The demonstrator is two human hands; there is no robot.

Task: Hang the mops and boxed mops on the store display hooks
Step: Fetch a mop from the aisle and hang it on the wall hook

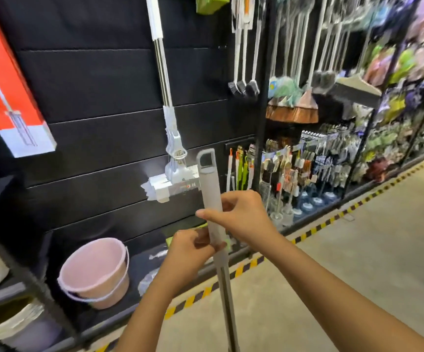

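Far left: red boxed mop [10,92], white lower end with a printed mop drawing, hanging tilted against the black panel wall [91,80].
Low left, near: pink bucket [95,273] on the bottom shelf, tipped toward the camera.
Centre, far: 1 hung mop [165,80] on the wall, white upper grip, silver shaft, white sponge head at the bottom.
Centre, near: held mop handle [209,194], in front of the hung mop's head. Pale grey plastic grip, rectangular hanging loop at its top end, silver metal shaft below running out of the bottom edge; head not seen. Nearly upright, top leaning slightly left.
Left hand [188,252]: fingers and thumb curled round the grip's lower end.
Right hand [241,214]: just above, wrapped round the grip, thumb across the front.
Right, far: brooms [292,110] and brushes, blurred.
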